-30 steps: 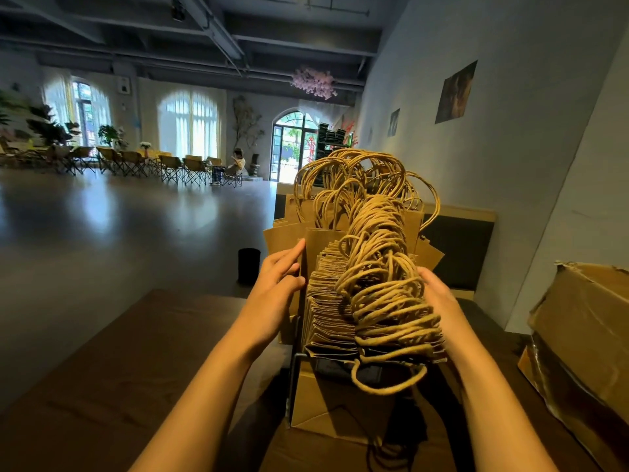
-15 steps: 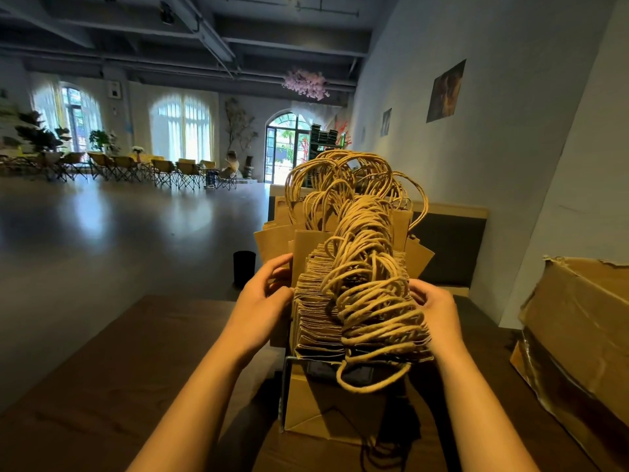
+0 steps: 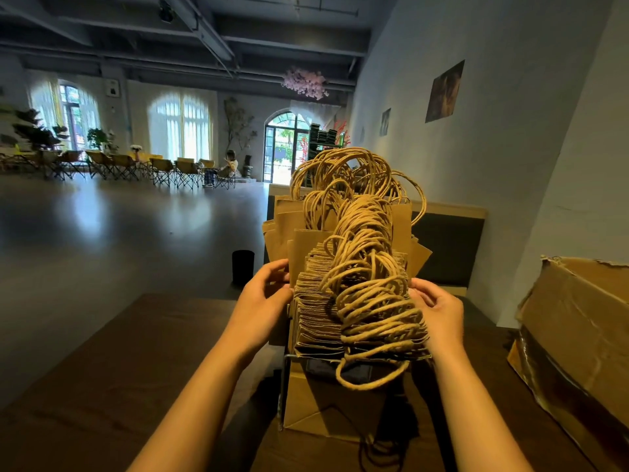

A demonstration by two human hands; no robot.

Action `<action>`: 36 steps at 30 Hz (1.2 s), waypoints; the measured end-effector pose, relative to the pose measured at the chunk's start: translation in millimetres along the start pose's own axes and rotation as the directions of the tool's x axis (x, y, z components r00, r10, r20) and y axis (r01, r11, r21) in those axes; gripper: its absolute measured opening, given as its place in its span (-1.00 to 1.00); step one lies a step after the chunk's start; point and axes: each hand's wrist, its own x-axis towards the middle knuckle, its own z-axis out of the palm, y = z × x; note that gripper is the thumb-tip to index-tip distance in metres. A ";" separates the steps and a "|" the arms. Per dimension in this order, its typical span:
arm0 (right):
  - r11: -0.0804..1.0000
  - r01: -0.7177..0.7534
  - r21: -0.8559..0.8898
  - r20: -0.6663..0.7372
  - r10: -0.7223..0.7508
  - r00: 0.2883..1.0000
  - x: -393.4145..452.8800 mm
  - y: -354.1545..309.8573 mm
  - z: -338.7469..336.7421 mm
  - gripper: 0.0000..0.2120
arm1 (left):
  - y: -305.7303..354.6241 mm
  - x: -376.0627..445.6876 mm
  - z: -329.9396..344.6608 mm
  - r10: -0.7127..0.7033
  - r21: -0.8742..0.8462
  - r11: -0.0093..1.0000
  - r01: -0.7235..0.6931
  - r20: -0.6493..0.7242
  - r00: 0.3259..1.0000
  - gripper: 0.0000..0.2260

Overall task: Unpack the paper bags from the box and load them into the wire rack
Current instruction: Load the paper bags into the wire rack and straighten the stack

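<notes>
- Nearest the camera, two bare forearms reach forward over a dark wooden table (image 3: 102,386).
- A wire rack (image 3: 285,376) stands on the table between the arms; only its near metal edge shows, with a flat brown bag face just behind it.
- A packed row of brown paper bags (image 3: 316,318) stands upright in the rack, running away from the camera, their twisted paper-cord handles (image 3: 371,301) piled in a tangle along the top (one loop droops over the near end).
- The left hand (image 3: 258,304) lies against the left side of the row, fingers nearly straight, thumb up at the bags' edges.
- The right hand (image 3: 439,315) is at the right side, fingers curled in among the handles and bag tops, gripping them.
- To the right, at the table's edge, sits a torn cardboard box (image 3: 578,335), well apart from the rack; its inside cannot be seen.
- Beyond the table a small black cylinder (image 3: 243,267) stands on the glossy floor.
- Farther off, a row of folding chairs (image 3: 143,166) lines arched windows, with a seated person (image 3: 228,166) at its right end.
- A pink flower cluster (image 3: 304,84) hangs from the dark ceiling.
</notes>
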 end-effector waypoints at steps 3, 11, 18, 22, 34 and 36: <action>0.991 0.017 -0.131 0.059 -0.009 0.998 2.3 3.3 -0.2 -0.71 | -3.2 0.8 0.0 0.005 0.024 1.000 -0.005 -0.001 1.000 -0.60; 0.880 0.183 -0.438 0.108 -0.151 0.983 0.8 -7.3 -6.6 -0.85 | -7.2 1.0 -0.7 0.024 0.022 0.999 -0.024 -0.008 1.000 -0.58; 0.972 0.222 -0.080 0.103 -0.214 0.971 -19.6 -61.3 10.9 -0.81 | 3.6 0.7 6.4 0.075 -0.057 0.995 -0.077 -0.033 0.997 -0.56; 0.993 0.113 0.043 0.166 -0.119 0.979 -22.4 -61.7 20.3 -0.68 | 5.1 0.7 7.0 0.064 -0.068 0.996 -0.064 -0.007 0.998 -0.61; 0.976 0.218 0.026 0.241 -0.218 0.946 -30.0 -69.7 34.0 -0.74 | -4.3 2.6 13.8 0.043 -0.123 0.992 -0.025 0.144 0.989 -0.65; 0.972 0.228 -0.055 0.214 -0.212 0.954 -29.8 -69.2 33.4 -0.78 | -1.9 2.3 15.5 -0.033 -0.250 0.965 0.078 0.180 0.983 -0.60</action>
